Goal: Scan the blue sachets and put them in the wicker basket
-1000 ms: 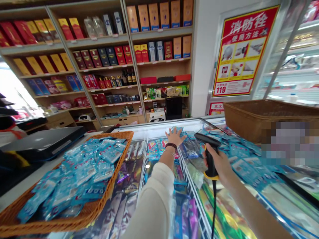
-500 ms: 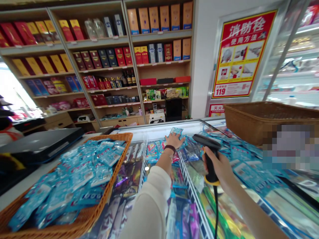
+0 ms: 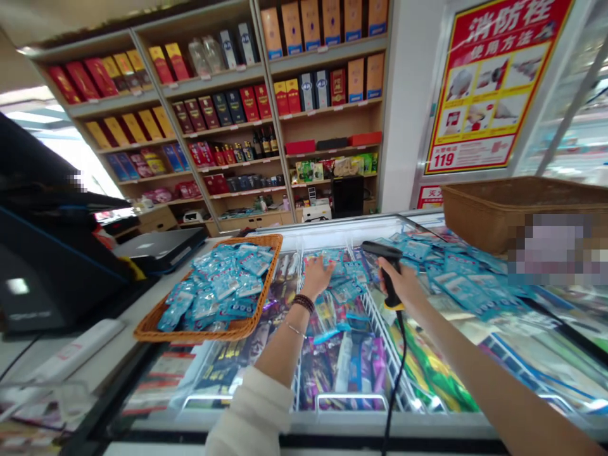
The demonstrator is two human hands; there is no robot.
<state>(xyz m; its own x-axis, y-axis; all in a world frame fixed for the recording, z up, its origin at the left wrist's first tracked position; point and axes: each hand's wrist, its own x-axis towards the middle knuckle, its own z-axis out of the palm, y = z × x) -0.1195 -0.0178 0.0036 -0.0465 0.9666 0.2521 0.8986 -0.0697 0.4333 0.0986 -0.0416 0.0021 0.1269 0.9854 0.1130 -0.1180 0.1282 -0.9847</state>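
The freezer [image 3: 441, 423] has a wicker basket [image 3: 204, 335] at its left edge. Toward the far edge, the left hand [image 3: 318, 278] reaches among loose blue packets [image 3: 349, 291], just beyond and right of its fingers; whether it grasps any cannot be told. The right hand [image 3: 399, 283] grips a scanner [image 3: 382, 250]. Handling packets seems the step, calling for light fingers.

Scanner [image 3: 380, 249]: black plastic, largely matt.
Blue packets [image 3: 223, 285]: thin plastic film, glossy, crinkled.
Orange basket [image 3: 266, 291]: woven, wicker-like strands; ribbed, slight sheen.
Brown basket [image 3: 479, 221]: close wicker-like weave, matt.
Wire dividers [image 3: 380, 323]: apparently coated metal, smooth.
Sleeve [image 3: 259, 405]: soft cloth, matt, creased.
Shelving [image 3: 351, 128]: wood-look panels, smooth, low sheen.
Poster [image 3: 498, 95]: printed sheet, smooth; paper or plastic indeterminable.
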